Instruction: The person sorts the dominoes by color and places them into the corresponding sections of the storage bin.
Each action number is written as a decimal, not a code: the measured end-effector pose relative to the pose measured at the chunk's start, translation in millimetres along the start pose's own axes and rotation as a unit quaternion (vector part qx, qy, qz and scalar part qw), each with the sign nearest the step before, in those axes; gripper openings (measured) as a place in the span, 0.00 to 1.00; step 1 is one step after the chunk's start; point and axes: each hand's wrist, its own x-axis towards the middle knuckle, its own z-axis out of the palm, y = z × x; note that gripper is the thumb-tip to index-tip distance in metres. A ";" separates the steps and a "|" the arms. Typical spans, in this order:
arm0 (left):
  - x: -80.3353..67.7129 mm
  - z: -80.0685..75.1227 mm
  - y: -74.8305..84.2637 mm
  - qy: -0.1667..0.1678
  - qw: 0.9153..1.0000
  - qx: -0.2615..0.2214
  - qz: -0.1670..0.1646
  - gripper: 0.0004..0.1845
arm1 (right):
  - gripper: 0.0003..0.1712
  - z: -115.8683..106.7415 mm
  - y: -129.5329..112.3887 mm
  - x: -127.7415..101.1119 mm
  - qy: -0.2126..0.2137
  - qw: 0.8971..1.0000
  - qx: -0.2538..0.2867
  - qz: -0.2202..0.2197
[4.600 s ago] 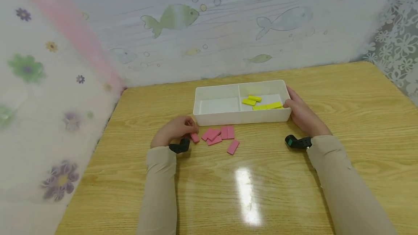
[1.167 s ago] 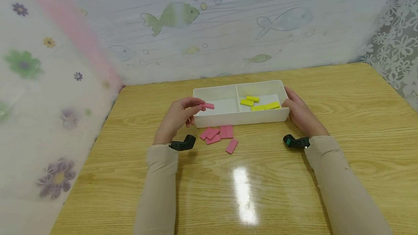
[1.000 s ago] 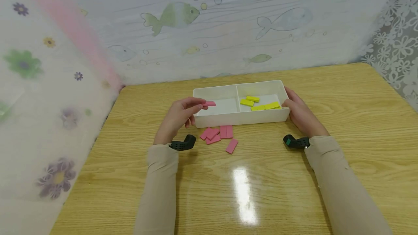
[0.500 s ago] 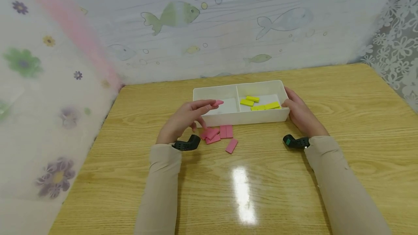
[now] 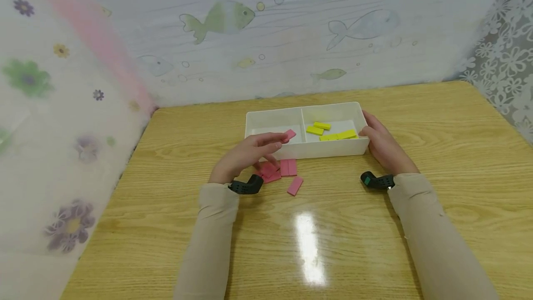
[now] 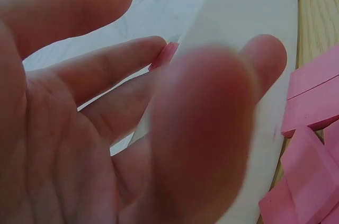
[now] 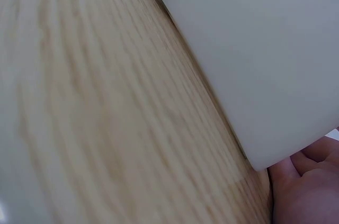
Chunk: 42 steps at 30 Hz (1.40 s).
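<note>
My left hand (image 5: 250,152) reaches over the front rim of the white two-compartment box (image 5: 316,150), its fingers loosely extended. A pink rectangular block (image 5: 289,134) lies right at its fingertips in the left compartment. In the left wrist view the thumb (image 6: 201,134) stands away from that pink block (image 6: 167,54), which is partly hidden behind the fingers. My right hand (image 5: 385,147) grips the box's right end, thumb over the rim and fingers behind the outer wall. Several yellow blocks (image 5: 329,137) lie in the right compartment.
More pink blocks (image 5: 288,167) lie on the wooden table (image 5: 354,235) before the box, some overlapping below the left hand. A single pink block (image 5: 295,186) lies nearer the front. A wall with painted fish (image 5: 229,17) rises behind the table.
My left hand has picked up a pink block from the table and carried it over the left compartment, then rightward toward the divider. Its thumb has come away from the block. The right hand stays put.
</note>
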 end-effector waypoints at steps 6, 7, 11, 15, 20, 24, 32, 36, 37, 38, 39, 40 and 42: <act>1.3 -0.4 -5.7 0.000 1.000 -0.009 -0.010 0.22 | 0.39 0.9 -0.5 -0.3 0.000 1.000 0.003 0.001; 1.1 -0.2 -5.4 0.000 1.000 -0.010 -0.014 0.21 | 0.39 1.0 -0.9 -0.5 0.000 1.000 0.003 0.002; 0.8 0.3 -3.2 0.001 1.000 -0.014 -0.025 0.21 | 0.39 0.5 -1.7 -1.5 0.001 1.000 -0.002 0.002; 1.4 0.8 -3.0 0.003 1.000 -0.012 -0.021 0.21 | 0.38 -0.7 -1.5 -1.7 -0.003 1.000 -0.008 -0.001; 2.2 1.4 -3.9 0.014 1.000 -0.002 -0.010 0.19 | 0.38 -1.6 -0.5 -2.0 -0.004 1.000 -0.011 -0.006; 3.7 1.9 -5.3 0.015 1.000 0.002 0.000 0.19 | 0.38 -1.7 0.1 -1.6 -0.001 1.000 -0.012 -0.003; -7.2 4.9 15.7 0.001 1.000 -0.010 0.010 0.20 | 0.39 -1.7 -0.3 -0.2 0.004 1.000 -0.007 0.001; -6.2 4.7 13.3 0.004 1.000 -0.007 0.007 0.19 | 0.39 -1.0 -0.8 -0.3 0.003 1.000 -0.009 -0.003; -4.6 4.2 10.3 0.006 1.000 -0.007 0.006 0.19 | 0.39 -0.9 -0.6 -0.2 0.004 1.000 -0.008 -0.003; -2.9 3.7 7.1 0.010 1.000 -0.008 0.007 0.19 | 0.39 -1.0 -0.3 -0.1 0.004 1.000 -0.007 -0.003; -1.3 3.3 4.0 0.013 1.000 -0.013 0.008 0.19 | 0.39 -1.1 -0.2 -0.2 0.004 1.000 -0.008 -0.003; 0.2 2.8 1.4 0.017 1.000 -0.016 0.010 0.19 | 0.39 -1.4 -0.1 -0.3 0.004 1.000 -0.007 -0.001; 2.8 1.8 -3.0 0.026 0.999 -0.027 0.020 0.19 | 0.39 -1.7 0.2 -0.2 0.005 1.000 -0.006 0.001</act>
